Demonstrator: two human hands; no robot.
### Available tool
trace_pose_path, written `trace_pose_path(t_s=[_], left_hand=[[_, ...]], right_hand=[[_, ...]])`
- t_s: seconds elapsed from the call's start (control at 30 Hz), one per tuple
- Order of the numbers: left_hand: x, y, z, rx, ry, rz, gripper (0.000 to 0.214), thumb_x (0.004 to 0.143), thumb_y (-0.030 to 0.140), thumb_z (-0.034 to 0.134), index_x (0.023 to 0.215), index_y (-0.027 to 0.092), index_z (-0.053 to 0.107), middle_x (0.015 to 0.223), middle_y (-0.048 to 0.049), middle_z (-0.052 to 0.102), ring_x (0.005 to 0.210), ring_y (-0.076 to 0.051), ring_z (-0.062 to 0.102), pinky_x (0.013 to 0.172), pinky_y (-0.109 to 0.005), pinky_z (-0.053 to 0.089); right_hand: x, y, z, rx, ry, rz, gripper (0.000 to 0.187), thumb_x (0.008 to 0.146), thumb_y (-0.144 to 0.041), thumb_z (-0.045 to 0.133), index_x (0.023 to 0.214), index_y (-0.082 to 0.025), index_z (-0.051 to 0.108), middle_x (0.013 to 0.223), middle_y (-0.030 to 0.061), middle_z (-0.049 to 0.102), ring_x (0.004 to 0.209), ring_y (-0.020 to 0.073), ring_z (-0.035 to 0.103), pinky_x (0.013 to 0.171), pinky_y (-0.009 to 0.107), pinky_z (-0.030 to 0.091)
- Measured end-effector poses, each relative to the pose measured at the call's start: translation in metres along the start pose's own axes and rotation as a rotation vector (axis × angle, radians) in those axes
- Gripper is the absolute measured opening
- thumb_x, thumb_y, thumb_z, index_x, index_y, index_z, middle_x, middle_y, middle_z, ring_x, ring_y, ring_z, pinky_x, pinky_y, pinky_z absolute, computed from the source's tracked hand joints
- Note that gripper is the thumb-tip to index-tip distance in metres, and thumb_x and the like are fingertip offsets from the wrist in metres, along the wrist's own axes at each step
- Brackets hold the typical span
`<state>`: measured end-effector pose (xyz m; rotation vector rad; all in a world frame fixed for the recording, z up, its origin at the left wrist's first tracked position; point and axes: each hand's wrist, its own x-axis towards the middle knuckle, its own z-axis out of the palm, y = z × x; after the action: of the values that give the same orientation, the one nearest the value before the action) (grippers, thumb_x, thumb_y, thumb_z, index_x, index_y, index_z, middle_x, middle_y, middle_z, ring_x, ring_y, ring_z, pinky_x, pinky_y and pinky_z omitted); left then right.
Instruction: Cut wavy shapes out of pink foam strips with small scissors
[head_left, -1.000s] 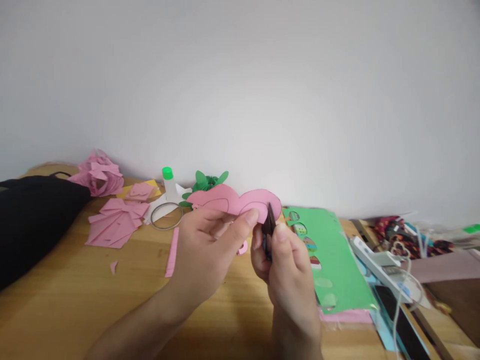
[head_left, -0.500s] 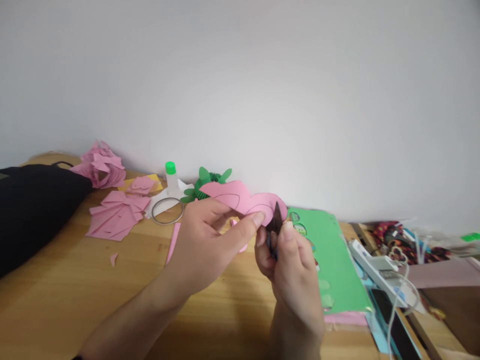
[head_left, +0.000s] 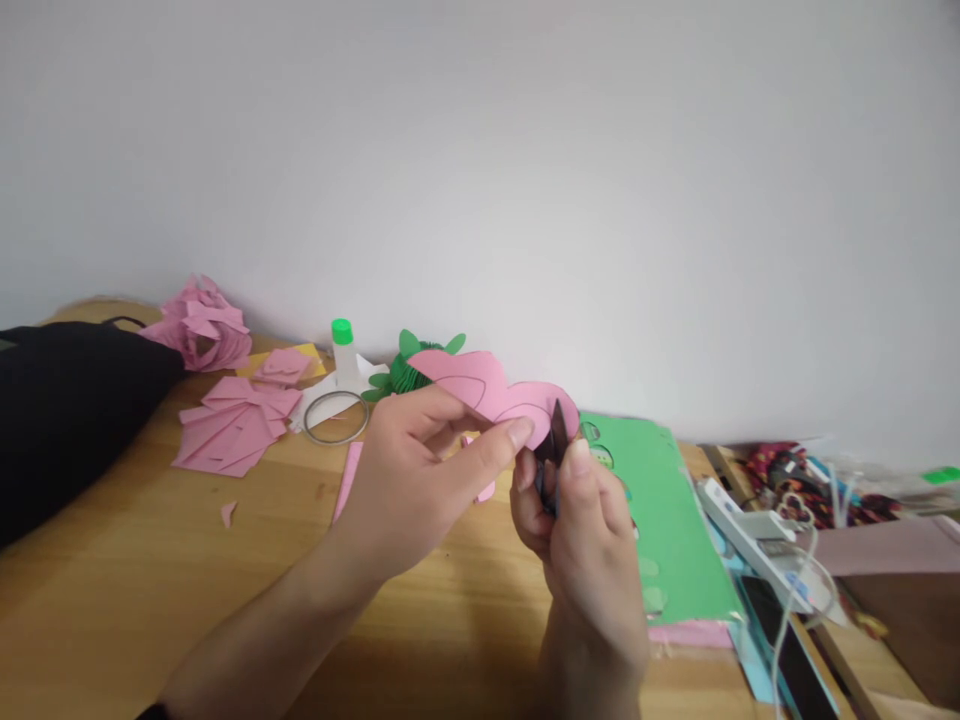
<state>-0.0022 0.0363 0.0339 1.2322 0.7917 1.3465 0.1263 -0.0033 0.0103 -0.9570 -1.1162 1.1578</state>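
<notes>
Centrally, paper (head_left: 491, 392) in left hand (head_left: 421, 482), scissors (head_left: 559, 432) in right hand (head_left: 587, 515), capped tube (head_left: 345, 362) behind.

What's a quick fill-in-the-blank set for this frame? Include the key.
1. The right hand holds dark-bladed ____.
2. The left hand pinches paper coloured ____.
3. The upright bottle has a ____ cap.
4. The power strip lies on the person's ____ side.

Missing words: scissors; pink; green; right.
</notes>
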Motion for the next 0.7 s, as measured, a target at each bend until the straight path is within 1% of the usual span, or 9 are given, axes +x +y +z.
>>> trace_pose_path(t_s=[0.1,0.2,0.33,0.47,0.6,0.7], left_hand=[[-0.0004,-0.0010,-0.0008,0.023,-0.011,-0.026,0.015,0.080,0.027,0.071,0.067,0.020,0.074,0.055,-0.0004,0.064,0.057,-0.015,0.063,0.047,-0.024,0.049],[-0.0001,-0.0010,-0.0010,0.033,-0.005,-0.023,0.013,0.080,0.029,0.072,0.070,0.021,0.075,0.054,-0.0007,0.064,0.060,-0.016,0.065,0.047,-0.024,0.048],[0.0005,0.0009,-0.0006,0.011,0.010,-0.038,0.015,0.078,0.030,0.074,0.068,0.019,0.075,0.055,-0.0010,0.064,0.053,-0.014,0.061,0.043,-0.024,0.044],[-0.0003,0.0021,-0.0002,-0.017,-0.002,-0.035,0.013,0.079,0.028,0.073,0.072,0.018,0.077,0.054,-0.0005,0.063,0.053,-0.014,0.061,0.044,-0.024,0.043],[-0.0028,0.0007,0.0000,-0.020,0.013,-0.023,0.013,0.080,0.025,0.072,0.068,0.020,0.075,0.058,-0.0001,0.067,0.053,-0.012,0.061,0.044,-0.023,0.044],[-0.0030,0.0005,0.0000,-0.028,0.033,-0.027,0.014,0.078,0.026,0.074,0.064,0.021,0.073,0.055,0.0014,0.065,0.049,-0.011,0.057,0.043,-0.023,0.043]], right_hand=[[0.0000,-0.0007,-0.0001,0.000,0.001,0.010,0.040,0.100,-0.047,0.043,0.076,-0.019,0.058,0.051,-0.0066,0.038,0.043,0.0073,0.027,0.039,0.021,0.019],[0.0002,-0.0007,0.0001,-0.015,0.012,0.011,0.041,0.100,-0.048,0.043,0.075,-0.019,0.058,0.051,-0.0062,0.038,0.043,0.0077,0.027,0.039,0.021,0.020],[-0.0003,0.0010,0.0004,-0.048,0.045,0.007,0.041,0.099,-0.050,0.045,0.074,-0.019,0.058,0.050,-0.0059,0.039,0.042,0.0082,0.028,0.038,0.021,0.021],[-0.0005,0.0024,0.0005,-0.054,0.038,-0.007,0.041,0.099,-0.049,0.044,0.074,-0.020,0.058,0.050,-0.0060,0.038,0.042,0.0081,0.028,0.038,0.021,0.021],[0.0005,0.0021,0.0010,-0.067,0.029,-0.013,0.042,0.099,-0.051,0.043,0.073,-0.020,0.057,0.049,-0.0061,0.037,0.042,0.0083,0.028,0.037,0.021,0.021],[0.0009,0.0018,0.0013,-0.061,0.024,-0.012,0.044,0.098,-0.052,0.043,0.072,-0.020,0.056,0.049,-0.0061,0.036,0.041,0.0086,0.028,0.037,0.022,0.020]])
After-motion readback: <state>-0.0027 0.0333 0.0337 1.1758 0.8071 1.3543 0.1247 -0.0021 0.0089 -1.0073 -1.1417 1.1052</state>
